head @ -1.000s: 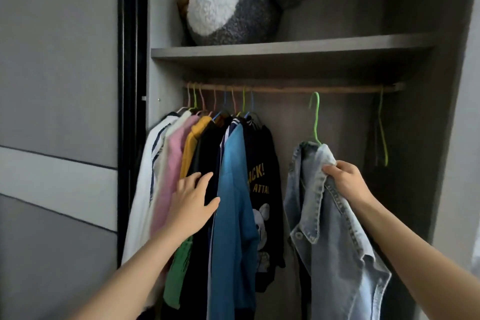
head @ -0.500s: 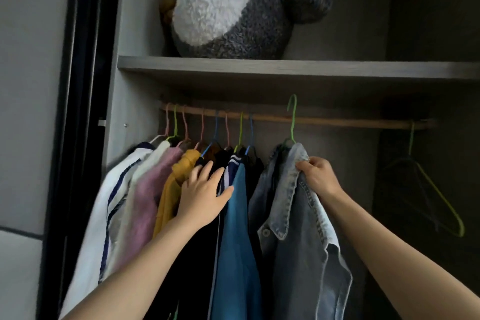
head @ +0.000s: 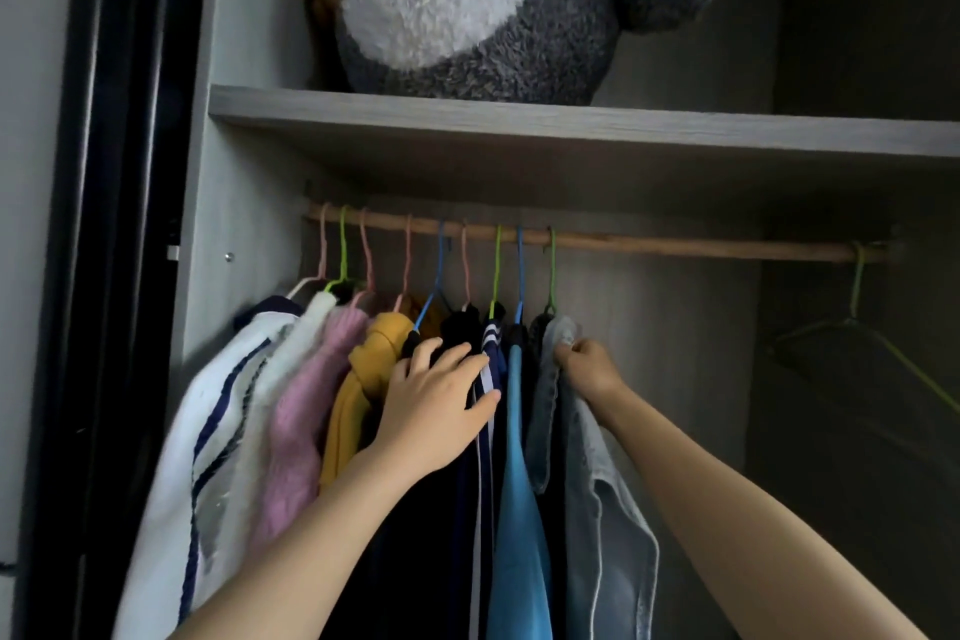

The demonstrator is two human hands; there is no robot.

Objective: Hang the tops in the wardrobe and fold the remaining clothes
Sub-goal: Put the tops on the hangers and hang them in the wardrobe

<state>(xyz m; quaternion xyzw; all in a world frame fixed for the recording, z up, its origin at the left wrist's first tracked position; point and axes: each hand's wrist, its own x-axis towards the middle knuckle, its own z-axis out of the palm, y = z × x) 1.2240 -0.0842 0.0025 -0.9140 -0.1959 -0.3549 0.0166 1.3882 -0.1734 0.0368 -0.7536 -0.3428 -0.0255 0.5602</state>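
Nearest me, below the rail [head: 675, 244], my left hand [head: 431, 400] lies flat with fingers spread on the dark tops [head: 426, 546], between the yellow top [head: 363, 379] and the blue top [head: 519, 509]. Just right of those, my right hand [head: 587, 369] grips the shoulder of the denim jacket [head: 597, 509], which hangs from the rail on a green hanger [head: 552, 270], last in the row packed along the rail's left half. An empty hanger [head: 857, 307] hangs alone at the rail's right end. Above the rail, the shelf [head: 571, 130] carries a grey plush toy [head: 493, 5]
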